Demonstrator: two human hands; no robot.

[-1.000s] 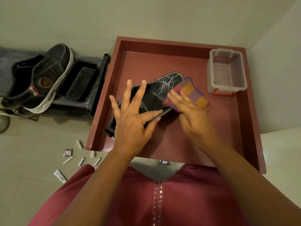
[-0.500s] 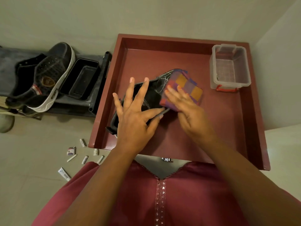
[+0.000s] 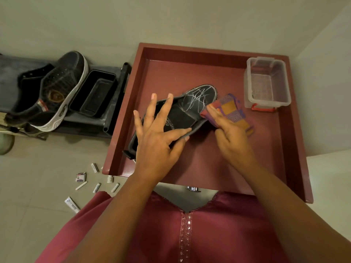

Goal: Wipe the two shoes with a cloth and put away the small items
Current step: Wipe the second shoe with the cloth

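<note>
Far left: black mesh sneaker [image 3: 57, 92] w/ white sole on dark shelf [image 3: 106, 122]. Left hand [image 3: 157, 147], fingers splayed flat, pins scuffed black slip-on shoe [image 3: 191, 109] in maroon tray [image 3: 228, 73]. Right hand [image 3: 231, 137] presses checked cloth [image 3: 230, 109] against shoe's toe edge.

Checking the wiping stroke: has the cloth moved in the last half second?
Yes. The cloth slid off the shoe's scratched toe toward the clear plastic box, under the right hand.
</note>
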